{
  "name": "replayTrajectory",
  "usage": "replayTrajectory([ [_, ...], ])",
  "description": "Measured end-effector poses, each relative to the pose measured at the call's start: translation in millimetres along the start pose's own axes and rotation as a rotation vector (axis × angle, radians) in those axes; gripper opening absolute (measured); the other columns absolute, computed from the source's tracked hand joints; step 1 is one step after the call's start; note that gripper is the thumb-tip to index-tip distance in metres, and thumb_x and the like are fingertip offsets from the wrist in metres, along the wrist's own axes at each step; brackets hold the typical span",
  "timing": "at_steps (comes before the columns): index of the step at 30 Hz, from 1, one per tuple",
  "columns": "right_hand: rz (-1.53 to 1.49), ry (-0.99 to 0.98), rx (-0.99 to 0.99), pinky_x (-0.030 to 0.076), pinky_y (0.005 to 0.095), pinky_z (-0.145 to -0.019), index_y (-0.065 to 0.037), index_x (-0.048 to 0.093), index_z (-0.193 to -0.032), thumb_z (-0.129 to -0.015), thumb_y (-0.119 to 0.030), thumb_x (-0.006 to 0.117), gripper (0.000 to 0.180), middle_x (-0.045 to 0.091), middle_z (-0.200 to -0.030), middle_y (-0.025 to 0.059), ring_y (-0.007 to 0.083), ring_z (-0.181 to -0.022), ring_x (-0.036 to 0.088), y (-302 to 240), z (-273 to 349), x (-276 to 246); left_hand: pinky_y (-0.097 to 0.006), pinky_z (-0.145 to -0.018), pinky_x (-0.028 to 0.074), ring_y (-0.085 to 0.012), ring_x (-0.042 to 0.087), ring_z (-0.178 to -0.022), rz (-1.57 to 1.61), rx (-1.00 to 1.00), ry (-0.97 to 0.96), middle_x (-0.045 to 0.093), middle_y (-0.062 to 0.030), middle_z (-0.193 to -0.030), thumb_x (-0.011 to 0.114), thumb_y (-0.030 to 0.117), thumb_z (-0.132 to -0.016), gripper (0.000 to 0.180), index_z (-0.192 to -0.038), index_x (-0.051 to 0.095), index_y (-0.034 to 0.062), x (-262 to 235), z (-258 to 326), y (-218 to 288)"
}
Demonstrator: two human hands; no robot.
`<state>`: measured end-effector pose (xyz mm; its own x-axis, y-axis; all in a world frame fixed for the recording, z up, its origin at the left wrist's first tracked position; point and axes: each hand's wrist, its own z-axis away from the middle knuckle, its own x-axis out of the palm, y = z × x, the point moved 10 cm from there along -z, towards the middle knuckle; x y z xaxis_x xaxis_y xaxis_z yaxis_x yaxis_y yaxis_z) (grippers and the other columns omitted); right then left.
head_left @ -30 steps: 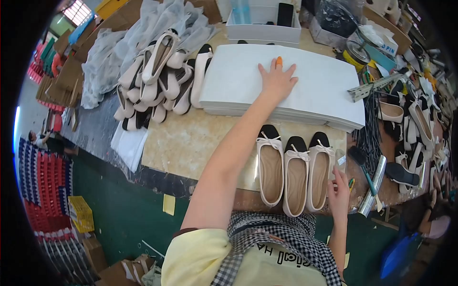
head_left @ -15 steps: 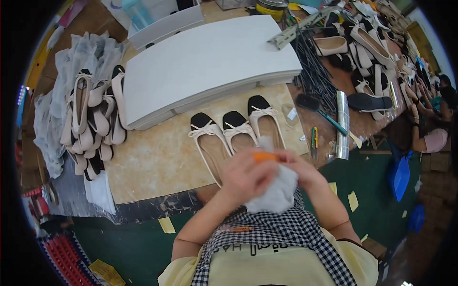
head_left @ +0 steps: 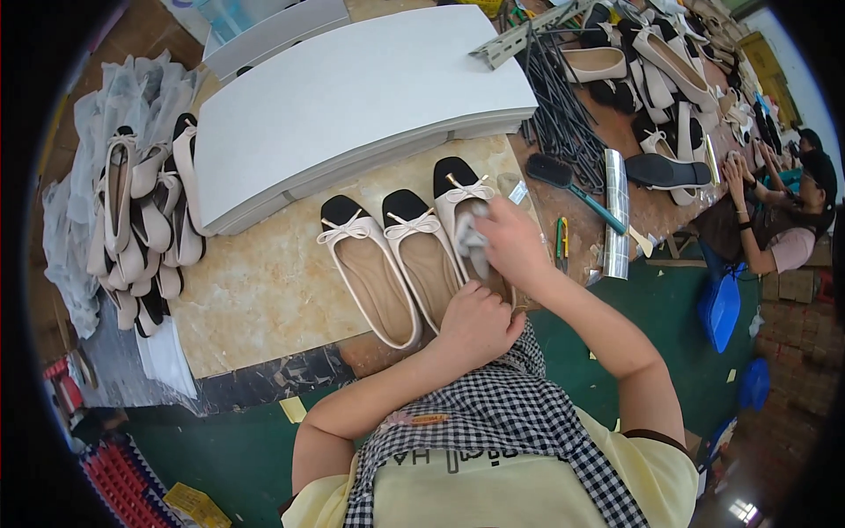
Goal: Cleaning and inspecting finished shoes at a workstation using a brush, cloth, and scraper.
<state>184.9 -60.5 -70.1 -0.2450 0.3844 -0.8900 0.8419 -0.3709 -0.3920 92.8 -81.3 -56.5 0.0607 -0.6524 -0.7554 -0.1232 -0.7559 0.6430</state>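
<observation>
Currently right hand (head_left: 510, 246) fingers pinch white cloth (head_left: 471, 238) inside rightmost shoe (head_left: 466, 216); left hand (head_left: 475, 326) clenched on its heel.

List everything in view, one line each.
Shoes: three, beige with black toes, side by side on the bench.
Paper wad: one, white, in the rightmost shoe.
White stack: one, behind the shoes.
Shoe pile: many, beige and black, left.
Brush: one, black with green handle, right.
Foil roll: one, silver, right.
Co-worker: one, far right.
Left hand: at the rightmost shoe's heel.
Right hand: on the wad.
</observation>
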Motion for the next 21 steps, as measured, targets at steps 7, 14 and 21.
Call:
replayTrajectory([
  [7, -0.559, -0.143, 0.162, 0.05, 0.0406, -0.076, -0.004, 0.061, -0.12, -0.075, -0.012, 0.073, 0.047, 0.055, -0.096, 0.0147, 0.0319, -0.091, 0.059, 5, -29, -2, -0.039, -0.077, 0.044, -0.0254, 0.061, -0.067, -0.038, -0.015, -0.009, 0.064, -0.0101, -0.066, 0.063, 0.026, -0.082, 0.029, -0.063, 0.066, 0.0039, 6, 1, -13],
  [14, -0.338, 0.029, 0.227, 0.049, 0.0313, -0.079, -0.005, 0.052, -0.136, -0.077, -0.01, 0.076, 0.063, 0.056, -0.102, 0.0097, 0.0214, -0.087, 0.057, 41, -37, 19, -0.042, -0.08, 0.044, -0.0277, 0.062, -0.069, -0.492, 0.1, -0.225, 0.062, -0.0102, -0.063, 0.059, 0.033, -0.084, 0.032, -0.063, 0.067, 0.0099, -21, -33, -26],
  [21, -0.581, 0.075, 0.336, 0.05, 0.0298, -0.08, -0.004, 0.059, -0.13, -0.083, -0.01, 0.071, 0.048, 0.06, -0.109, 0.0114, 0.0195, -0.091, 0.06, 40, 36, -27, -0.061, -0.109, 0.026, -0.0396, 0.036, -0.135, -0.901, -0.526, 0.378, 0.043, -0.02, -0.145, 0.058, 0.047, -0.091, 0.063, -0.148, 0.04, 0.0274, -233, -68, -259],
])
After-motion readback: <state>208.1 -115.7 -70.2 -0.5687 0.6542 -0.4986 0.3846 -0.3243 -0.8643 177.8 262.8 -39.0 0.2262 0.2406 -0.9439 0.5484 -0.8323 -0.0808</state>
